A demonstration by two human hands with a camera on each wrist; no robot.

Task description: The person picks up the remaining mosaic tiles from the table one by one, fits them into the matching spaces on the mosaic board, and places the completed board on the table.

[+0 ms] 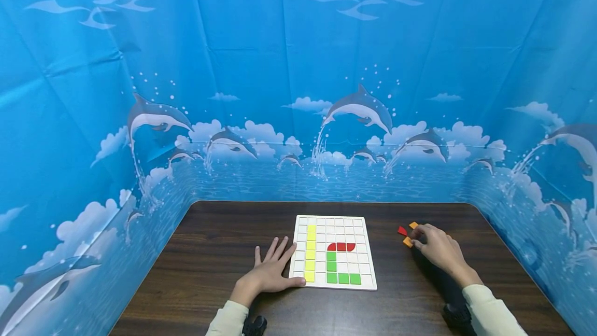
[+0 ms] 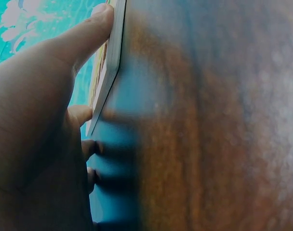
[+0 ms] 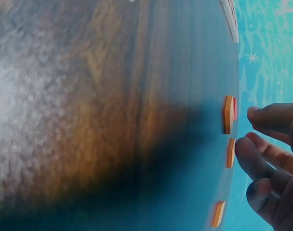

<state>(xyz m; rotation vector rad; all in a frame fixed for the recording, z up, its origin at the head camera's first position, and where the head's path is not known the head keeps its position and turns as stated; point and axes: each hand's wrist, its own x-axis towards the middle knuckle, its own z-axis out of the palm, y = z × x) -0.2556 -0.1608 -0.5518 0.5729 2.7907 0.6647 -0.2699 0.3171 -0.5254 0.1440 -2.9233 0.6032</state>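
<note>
Left hand [image 1: 268, 276] lying spread, thumb [image 1: 295, 282] touching board [image 1: 341, 257]. Right hand [image 1: 439, 249] hovering, grasping nothing; wrist view showing orange tile [image 3: 218, 214] near hand, head view barely showing it.

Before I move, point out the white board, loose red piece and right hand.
White board [image 1: 342, 257], head view: a bare square near its middle.
Loose red piece [image 1: 402, 231], head view: middle of its top face.
Right hand [image 1: 438, 247], head view: back of the hand.

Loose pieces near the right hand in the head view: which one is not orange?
The red piece, leftmost of them and nearest the white board; the other loose pieces look orange.
</note>
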